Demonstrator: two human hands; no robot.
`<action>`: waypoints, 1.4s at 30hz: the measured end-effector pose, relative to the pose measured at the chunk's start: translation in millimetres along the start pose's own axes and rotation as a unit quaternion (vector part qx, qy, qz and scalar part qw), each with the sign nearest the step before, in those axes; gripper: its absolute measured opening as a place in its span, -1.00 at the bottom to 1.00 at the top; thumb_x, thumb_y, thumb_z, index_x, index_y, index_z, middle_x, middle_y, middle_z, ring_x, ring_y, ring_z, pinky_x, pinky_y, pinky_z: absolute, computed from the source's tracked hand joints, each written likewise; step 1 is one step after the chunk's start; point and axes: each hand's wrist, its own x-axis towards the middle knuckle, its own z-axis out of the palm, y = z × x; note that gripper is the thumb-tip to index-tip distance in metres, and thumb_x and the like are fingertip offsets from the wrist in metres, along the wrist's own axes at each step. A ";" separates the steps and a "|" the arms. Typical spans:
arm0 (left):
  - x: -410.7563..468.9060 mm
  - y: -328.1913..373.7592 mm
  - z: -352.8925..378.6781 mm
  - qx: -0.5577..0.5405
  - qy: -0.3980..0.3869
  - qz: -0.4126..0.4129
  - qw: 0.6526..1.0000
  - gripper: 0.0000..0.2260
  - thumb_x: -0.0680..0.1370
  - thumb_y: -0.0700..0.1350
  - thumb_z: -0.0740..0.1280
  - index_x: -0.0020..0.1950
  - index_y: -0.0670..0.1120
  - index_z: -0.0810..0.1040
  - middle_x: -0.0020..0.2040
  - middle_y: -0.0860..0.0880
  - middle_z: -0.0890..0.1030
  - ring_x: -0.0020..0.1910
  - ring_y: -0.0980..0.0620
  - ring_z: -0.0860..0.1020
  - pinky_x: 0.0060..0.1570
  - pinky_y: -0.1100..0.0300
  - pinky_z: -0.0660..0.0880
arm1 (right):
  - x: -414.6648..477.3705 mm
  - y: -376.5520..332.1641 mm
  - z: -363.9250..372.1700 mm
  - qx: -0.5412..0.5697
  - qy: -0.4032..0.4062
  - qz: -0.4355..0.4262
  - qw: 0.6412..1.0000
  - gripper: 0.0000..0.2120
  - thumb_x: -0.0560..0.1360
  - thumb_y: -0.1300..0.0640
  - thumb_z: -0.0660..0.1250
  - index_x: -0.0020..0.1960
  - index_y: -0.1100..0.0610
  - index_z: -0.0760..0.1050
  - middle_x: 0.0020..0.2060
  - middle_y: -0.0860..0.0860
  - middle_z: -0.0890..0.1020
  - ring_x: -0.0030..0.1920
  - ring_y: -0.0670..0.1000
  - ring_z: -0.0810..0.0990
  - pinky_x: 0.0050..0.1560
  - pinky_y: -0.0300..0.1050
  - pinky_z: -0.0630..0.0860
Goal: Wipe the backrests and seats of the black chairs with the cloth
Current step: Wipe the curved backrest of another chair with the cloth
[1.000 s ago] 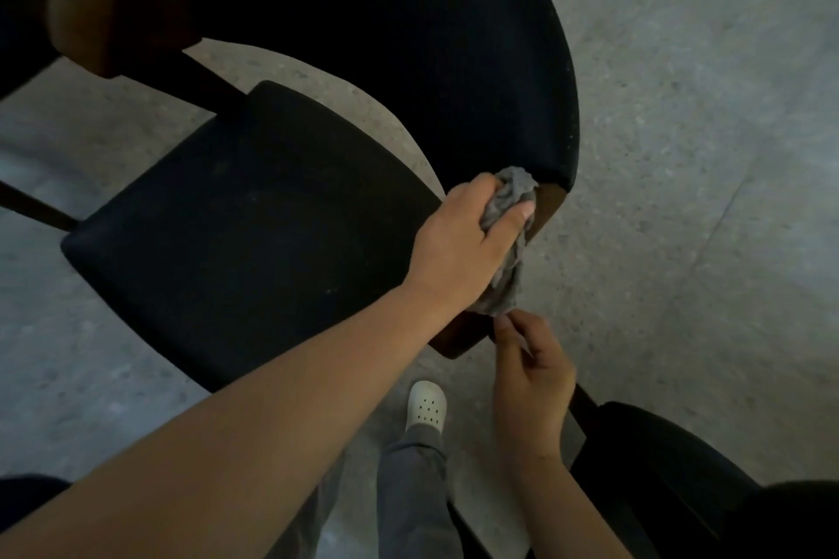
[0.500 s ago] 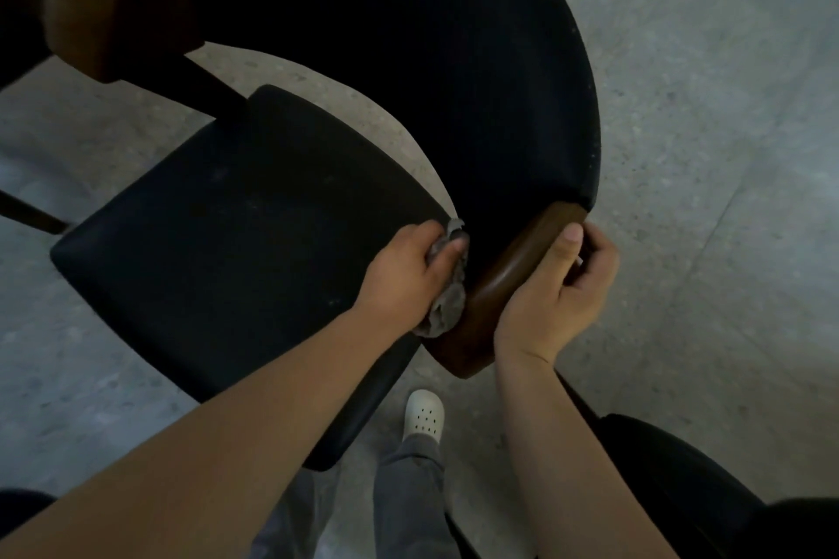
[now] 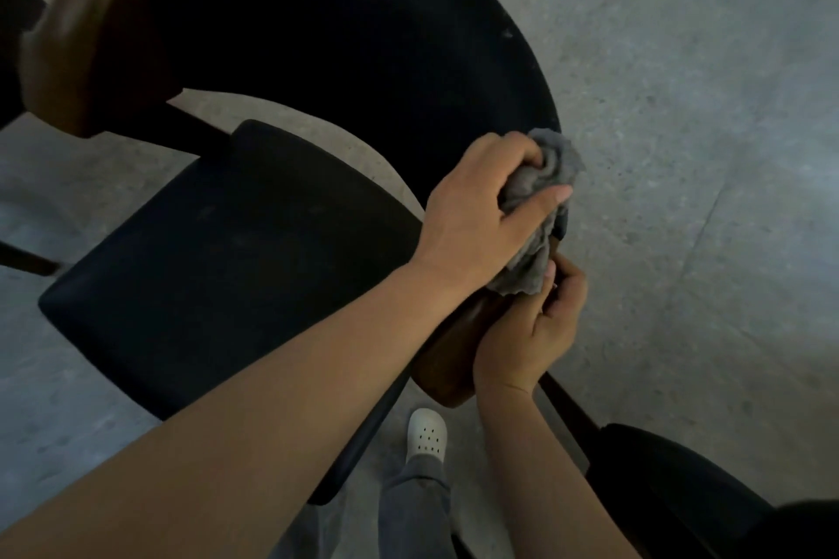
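1. Black chair (image 3: 254,259): curved backrest (image 3: 363,73) arcs over the seat, wooden arm end nearest.
2. Left hand (image 3: 481,213): grip bunched round grey cloth (image 3: 540,213) at the backrest's end (pressed against it).
3. Right hand (image 3: 531,331): grip clasps the wooden arm (image 3: 449,359), thumb touching the cloth's hanging edge.

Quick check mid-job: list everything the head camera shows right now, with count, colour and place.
Chair backrest: one, black, curved, top centre.
Chair seat: one, black, centre left.
Wooden armrest ends: two, brown, top left and under the hands.
Second chair: one, black, bottom right, partly seen.
Cloth: one, grey, bunched at the backrest's right end.
Floor: grey, speckled.
Shoe: one, white, bottom centre.
Trouser leg: grey.
Left hand: grip on the cloth.
Right hand: on the armrest.
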 end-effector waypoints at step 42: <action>-45.7 -101.6 33.8 0.035 0.044 -0.258 0.964 -0.83 0.66 -0.07 0.16 -0.12 0.00 0.43 -0.16 0.09 0.42 -0.21 0.22 0.45 -0.22 0.42 0.34 | -0.9 5.8 0.2 -0.061 0.003 0.002 0.998 -0.65 0.62 -0.09 0.03 0.11 0.12 0.46 -0.15 -0.08 0.52 -0.17 -0.16 0.48 -0.16 -0.42 0.36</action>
